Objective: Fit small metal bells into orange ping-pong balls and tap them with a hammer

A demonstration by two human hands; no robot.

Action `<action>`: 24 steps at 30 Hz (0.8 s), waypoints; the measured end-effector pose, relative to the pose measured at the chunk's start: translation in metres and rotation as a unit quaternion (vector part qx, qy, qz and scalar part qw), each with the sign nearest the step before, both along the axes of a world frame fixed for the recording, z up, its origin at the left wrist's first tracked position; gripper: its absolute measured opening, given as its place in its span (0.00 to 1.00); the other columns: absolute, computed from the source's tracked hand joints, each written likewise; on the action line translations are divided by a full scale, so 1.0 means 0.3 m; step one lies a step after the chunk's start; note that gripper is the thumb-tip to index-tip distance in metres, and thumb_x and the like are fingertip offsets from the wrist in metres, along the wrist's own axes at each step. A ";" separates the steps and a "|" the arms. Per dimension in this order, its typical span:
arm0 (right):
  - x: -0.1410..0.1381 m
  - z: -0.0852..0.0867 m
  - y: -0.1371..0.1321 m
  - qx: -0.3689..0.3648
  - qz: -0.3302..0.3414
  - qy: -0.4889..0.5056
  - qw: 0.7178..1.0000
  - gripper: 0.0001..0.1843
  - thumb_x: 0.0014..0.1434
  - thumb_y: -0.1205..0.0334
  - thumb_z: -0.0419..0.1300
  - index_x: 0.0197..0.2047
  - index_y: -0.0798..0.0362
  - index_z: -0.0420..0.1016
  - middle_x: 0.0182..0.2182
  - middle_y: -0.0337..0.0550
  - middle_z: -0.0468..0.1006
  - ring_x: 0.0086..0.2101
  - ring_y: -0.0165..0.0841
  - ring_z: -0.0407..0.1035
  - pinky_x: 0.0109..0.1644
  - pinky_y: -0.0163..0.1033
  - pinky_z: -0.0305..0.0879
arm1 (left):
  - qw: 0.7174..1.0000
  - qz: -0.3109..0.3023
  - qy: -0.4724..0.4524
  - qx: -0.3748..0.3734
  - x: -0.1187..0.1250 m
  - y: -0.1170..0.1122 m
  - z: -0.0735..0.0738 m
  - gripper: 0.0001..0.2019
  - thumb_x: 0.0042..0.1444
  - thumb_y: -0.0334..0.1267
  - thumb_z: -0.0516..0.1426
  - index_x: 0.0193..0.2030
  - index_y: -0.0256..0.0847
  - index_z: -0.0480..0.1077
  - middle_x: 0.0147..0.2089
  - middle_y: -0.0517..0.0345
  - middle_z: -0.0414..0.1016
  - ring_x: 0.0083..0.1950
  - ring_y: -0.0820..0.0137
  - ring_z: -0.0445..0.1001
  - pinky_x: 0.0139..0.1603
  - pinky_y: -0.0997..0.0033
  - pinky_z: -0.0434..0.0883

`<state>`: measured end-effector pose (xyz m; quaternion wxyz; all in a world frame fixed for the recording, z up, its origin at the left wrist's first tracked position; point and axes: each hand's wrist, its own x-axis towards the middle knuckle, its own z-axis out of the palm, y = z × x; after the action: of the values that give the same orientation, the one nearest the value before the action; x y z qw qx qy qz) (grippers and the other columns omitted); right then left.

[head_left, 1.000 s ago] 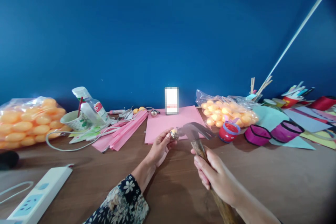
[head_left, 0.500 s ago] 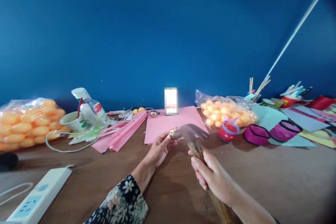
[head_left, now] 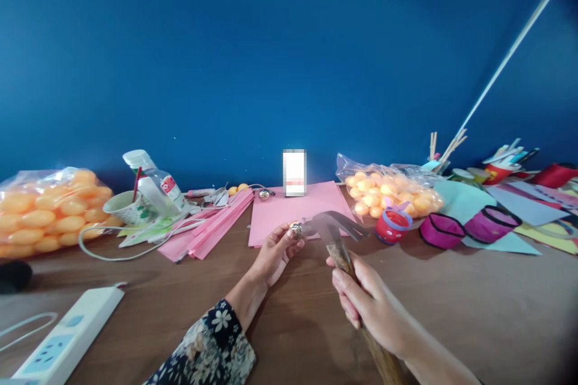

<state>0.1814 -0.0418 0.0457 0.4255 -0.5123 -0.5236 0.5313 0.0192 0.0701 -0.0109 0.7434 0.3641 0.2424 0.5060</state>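
Observation:
My right hand (head_left: 361, 289) is wrapped round the wooden handle of a claw hammer (head_left: 329, 228). The hammer's claw points right and its striking face points left, toward my left hand (head_left: 277, 252). Between the thumb and fingers of that hand is a small shiny metal bell (head_left: 295, 230). The hammer face is right beside the bell; whether they touch I cannot tell. Both hands are above the brown table, at the near edge of a sheet of pink paper (head_left: 266, 216).
On the left are a bag of orange balls (head_left: 58, 210), a plastic bottle (head_left: 158, 177), pink strips (head_left: 221, 225) and a power strip (head_left: 67, 337). Another shiny metal ball (head_left: 264, 194) lies behind. To the right are a second ball bag (head_left: 383, 192), a red cup (head_left: 392, 228) and purple bands (head_left: 442, 231).
The hammer and my right hand have shifted slightly to the right. My left hand stays almost in place, with the bell turned a little in its fingers.

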 end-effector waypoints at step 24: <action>-0.003 0.010 0.002 0.019 -0.003 -0.003 1.000 0.14 0.62 0.52 0.47 0.45 0.51 0.57 0.18 0.27 0.56 0.15 0.21 0.52 0.17 0.28 0.52 | 1.000 -0.023 0.001 -0.001 0.000 0.001 -0.008 0.12 0.54 0.41 0.55 0.43 0.36 0.68 0.41 0.47 0.76 0.41 0.68 0.75 0.42 0.70 0.68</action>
<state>0.1804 -0.0412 0.0486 0.4348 -0.5072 -0.5335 0.5187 0.0193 0.0705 -0.0134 0.7547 0.3697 0.2354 0.4881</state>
